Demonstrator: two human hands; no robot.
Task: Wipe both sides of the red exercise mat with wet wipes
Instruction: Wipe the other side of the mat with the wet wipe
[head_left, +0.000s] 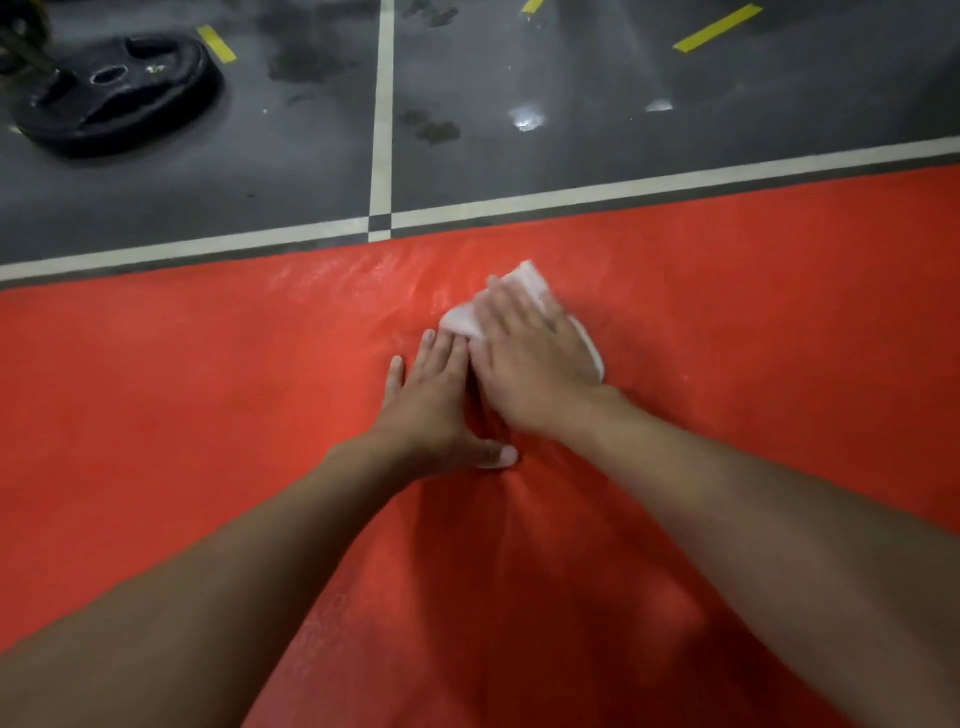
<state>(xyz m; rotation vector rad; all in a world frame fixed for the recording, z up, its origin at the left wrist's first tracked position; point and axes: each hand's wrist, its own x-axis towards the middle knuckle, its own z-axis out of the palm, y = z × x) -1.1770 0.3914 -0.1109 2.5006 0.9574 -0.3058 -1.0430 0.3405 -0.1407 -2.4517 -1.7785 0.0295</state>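
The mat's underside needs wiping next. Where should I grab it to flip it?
Probably pinch the red mat by its far edge, coming from the grey floor side: it lies flat, and that long straight edge is the only one showing.

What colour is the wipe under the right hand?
White, seen in the head view: the wet wipe lies under the right hand on the red mat.

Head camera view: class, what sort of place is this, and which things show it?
Probably a gym: a black weight plate lies on dark flooring with pale lines and yellow tape marks, and a red exercise mat is spread flat.
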